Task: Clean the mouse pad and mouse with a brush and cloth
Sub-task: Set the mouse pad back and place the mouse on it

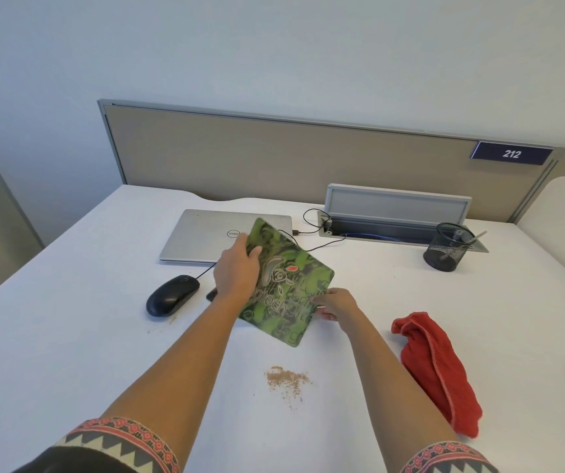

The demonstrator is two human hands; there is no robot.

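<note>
Mouse pad (286,285), green, tilted above the desk (69,319), left hand (236,273) gripping its far edge and right hand (334,303) pinching its near edge, probably to tip off grit like the crumbs (286,380) below; mouse (172,295) left, cloth (440,367) right.

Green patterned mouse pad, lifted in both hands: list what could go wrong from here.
1. The green patterned mouse pad is tilted over the closed silver laptop; leftover grit could slide onto it.
2. The brown crumb pile lies on the white desk between the forearms; an arm or the pad might smear it.
3. The left hand is close to the black mouse's cable and may snag it.
</note>
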